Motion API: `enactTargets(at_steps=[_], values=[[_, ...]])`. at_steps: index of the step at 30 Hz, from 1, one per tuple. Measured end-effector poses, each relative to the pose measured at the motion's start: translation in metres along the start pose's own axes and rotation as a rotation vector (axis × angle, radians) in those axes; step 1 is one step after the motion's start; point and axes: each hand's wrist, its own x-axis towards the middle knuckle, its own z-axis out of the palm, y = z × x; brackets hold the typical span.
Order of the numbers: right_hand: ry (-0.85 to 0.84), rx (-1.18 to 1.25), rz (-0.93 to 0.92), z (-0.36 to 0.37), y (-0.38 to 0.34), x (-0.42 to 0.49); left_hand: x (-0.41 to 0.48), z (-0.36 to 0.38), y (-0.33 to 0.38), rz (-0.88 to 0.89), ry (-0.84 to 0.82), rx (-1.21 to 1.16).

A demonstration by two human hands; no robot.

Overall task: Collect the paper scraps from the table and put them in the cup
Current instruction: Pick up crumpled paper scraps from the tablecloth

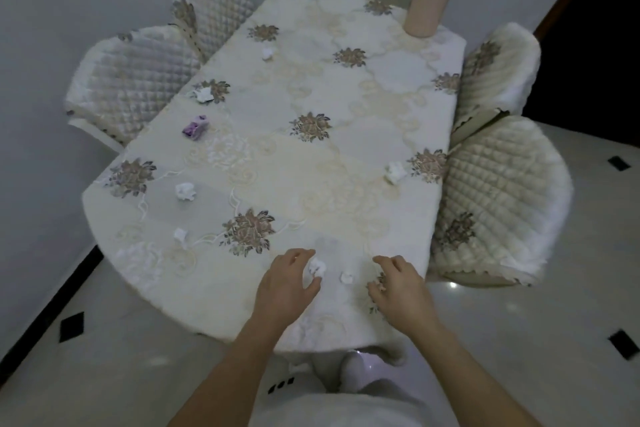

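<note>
Well, the cup (428, 5) stands upright at the far right end of the tabletop (381, 114), well apart from both hands. Can't see inside it from here, so can't tell what's in it.

The left hand (287, 282) is at the near edge, w/ fingers & thumb curled round a white scrap (317, 268), pinching it right at the cloth. The small scrap (347, 277) lies btwn the two hands, just beside the pinched one, touching neither hand. The right hand (398, 284) rests on the tabletop w/ fingers loosely bent & holds nothing.

More bits lie on the cloth. The low scrap (181, 236) is off to the left of the left hand. The big scrap (185, 191) is a bit further up. Then come the purple scrap (195, 127) & the flower scrap (203, 95), which sits on a flower print. The far scrap (266, 53) is the one nearest the cup. The right-side scrap (395, 172) lies near the right edge, past the right hand.

Padded chairs (498, 191) stand on both sides.
</note>
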Motion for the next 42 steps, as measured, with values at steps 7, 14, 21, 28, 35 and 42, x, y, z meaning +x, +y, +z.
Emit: enactTargets(at_steps=[7,14,21,28,35,42], values=[[-0.051,-0.038,0.021,0.017,-0.004,0.006,0.014,0.02,-0.01,-0.008,-0.071,-0.019],[-0.099,-0.067,0.037,0.039,-0.011,0.018,0.021,0.034,-0.018,-0.001,-0.106,-0.027],[0.01,-0.065,0.03,0.052,-0.015,0.026,0.029,0.044,-0.024,0.034,-0.076,-0.049],[0.085,-0.071,-0.016,0.064,-0.023,0.029,0.024,0.049,-0.029,0.078,-0.023,-0.079],[0.098,0.12,0.1,0.062,-0.022,0.025,0.024,0.037,-0.027,-0.033,0.006,-0.247],[0.174,0.346,0.174,0.023,-0.038,0.04,0.037,0.001,-0.011,-0.145,0.109,-0.403]])
